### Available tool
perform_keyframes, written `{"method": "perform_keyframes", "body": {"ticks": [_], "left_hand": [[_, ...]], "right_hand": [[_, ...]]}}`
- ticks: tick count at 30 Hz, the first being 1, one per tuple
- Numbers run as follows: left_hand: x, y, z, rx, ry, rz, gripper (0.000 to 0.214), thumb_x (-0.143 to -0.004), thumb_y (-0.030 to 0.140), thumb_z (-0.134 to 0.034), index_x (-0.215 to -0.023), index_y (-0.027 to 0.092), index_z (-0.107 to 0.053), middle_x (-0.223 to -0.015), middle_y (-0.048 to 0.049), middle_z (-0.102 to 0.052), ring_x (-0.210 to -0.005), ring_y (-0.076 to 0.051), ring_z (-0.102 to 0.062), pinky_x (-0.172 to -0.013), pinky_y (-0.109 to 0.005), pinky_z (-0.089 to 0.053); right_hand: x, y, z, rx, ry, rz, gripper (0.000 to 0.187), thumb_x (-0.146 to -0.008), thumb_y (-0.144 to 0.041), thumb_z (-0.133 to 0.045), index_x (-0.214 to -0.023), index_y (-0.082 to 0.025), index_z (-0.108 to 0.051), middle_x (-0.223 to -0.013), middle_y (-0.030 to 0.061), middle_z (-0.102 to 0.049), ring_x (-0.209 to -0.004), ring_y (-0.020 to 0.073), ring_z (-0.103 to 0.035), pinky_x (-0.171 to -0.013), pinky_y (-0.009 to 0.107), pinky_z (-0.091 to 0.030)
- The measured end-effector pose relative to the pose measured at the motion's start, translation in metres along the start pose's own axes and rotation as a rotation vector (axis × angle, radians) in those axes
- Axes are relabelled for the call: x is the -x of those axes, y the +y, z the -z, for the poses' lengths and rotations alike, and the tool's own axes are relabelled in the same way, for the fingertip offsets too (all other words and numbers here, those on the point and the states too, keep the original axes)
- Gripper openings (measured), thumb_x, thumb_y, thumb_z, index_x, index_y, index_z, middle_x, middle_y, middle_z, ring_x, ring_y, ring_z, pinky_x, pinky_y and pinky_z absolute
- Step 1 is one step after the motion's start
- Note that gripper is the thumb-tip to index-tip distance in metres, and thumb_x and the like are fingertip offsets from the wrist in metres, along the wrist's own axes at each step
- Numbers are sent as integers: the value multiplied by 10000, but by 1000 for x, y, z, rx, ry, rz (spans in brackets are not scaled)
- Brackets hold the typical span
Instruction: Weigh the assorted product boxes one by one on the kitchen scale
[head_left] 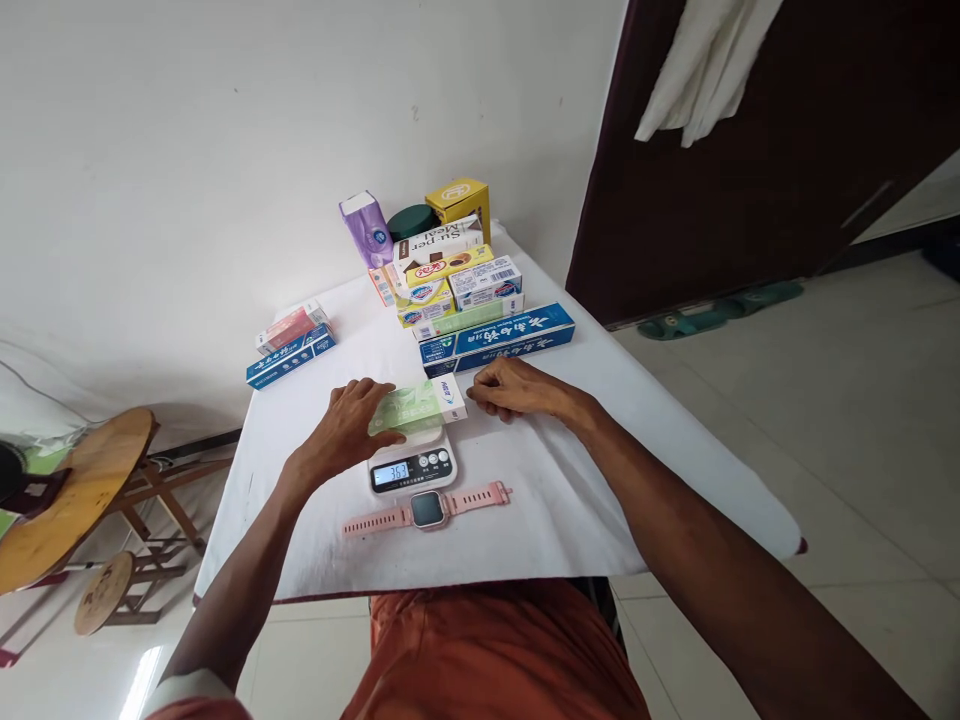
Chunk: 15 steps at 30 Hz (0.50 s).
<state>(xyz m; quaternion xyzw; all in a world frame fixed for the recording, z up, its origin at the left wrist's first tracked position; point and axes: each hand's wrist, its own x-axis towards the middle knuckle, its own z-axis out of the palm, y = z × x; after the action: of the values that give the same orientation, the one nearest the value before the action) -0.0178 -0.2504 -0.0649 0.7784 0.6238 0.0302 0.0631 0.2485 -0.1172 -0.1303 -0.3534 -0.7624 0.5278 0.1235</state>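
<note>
Weighing, it seems: left hand [343, 425] grips the green-and-white carton [420, 404] over the digital scale [414, 474], right hand [516, 386] clenched beside, true reading calling for release.

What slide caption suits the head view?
Left hand at green-and-white box over digital scale; pink watch in front.

A slim pale-green and white carton [411, 405] is set flat over the far part of a white digital scale [413, 470], its white end turned right. Digits are shown on the scale's lit display [391, 473], near left.
</note>
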Motion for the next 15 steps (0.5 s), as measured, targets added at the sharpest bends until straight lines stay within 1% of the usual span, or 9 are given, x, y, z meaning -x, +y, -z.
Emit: {"method": "perform_keyframes", "body": {"ticks": [3, 6, 8, 10, 12, 15], "left_hand": [[-4, -2, 3, -12, -17, -14, 452, -926, 393, -758, -1341, 277, -621, -1256, -101, -704, -1191, -336, -654, -1011, -514, -492], [-23, 1, 14, -22, 34, -39, 475, -931, 446, -748, -1349, 269, -608, -1281, -109, -692, -1193, -338, -650, -999, -503, -501], [-47, 9, 22, -61, 83, -64, 500, -928, 464, -749, -1358, 255, -601, -1295, -121, -678, -1201, -345, -641, -1001, -501, -497], [-77, 22, 26, -116, 114, -105, 498, -931, 442, -750, -1356, 229, -602, -1308, -136, -664, -1224, -355, -628, -1012, -503, -483], [-110, 38, 24, -166, 121, -146, 461, -946, 418, -735, -1332, 198, -614, -1301, -155, -661, -1237, -366, -621, -1023, -508, -471], [-151, 62, 9, -225, 98, -165, 402, -937, 397, -747, -1260, 180, -646, -1268, -170, -673, -1229, -378, -623, -1035, -516, -460]], "right_hand": [[1, 0, 4, -16, -29, -4, 313, -839, -328, -622, -564, -192, -563, -637, 35, -660, -506, 127, -592, -501, 255, -413], [3, 1, 7, -15, -65, -33, 285, -839, -312, -615, -584, -192, -572, -643, 32, -652, -519, 141, -603, -507, 263, -408], [5, 1, 7, 35, -77, -41, 287, -837, -298, -613, -576, -199, -547, -621, 23, -630, -521, 147, -598, -528, 273, -410], [7, 1, 3, 124, -60, -13, 311, -852, -275, -589, -564, -212, -490, -574, 8, -587, -524, 142, -569, -562, 280, -395], [9, 2, -3, 236, 19, 37, 345, -871, -249, -556, -557, -222, -414, -540, -6, -530, -546, 134, -511, -593, 289, -353], [12, 5, -13, 333, 173, 83, 375, -897, -252, -528, -569, -226, -348, -571, -7, -501, -610, 141, -444, -622, 306, -294]]}}
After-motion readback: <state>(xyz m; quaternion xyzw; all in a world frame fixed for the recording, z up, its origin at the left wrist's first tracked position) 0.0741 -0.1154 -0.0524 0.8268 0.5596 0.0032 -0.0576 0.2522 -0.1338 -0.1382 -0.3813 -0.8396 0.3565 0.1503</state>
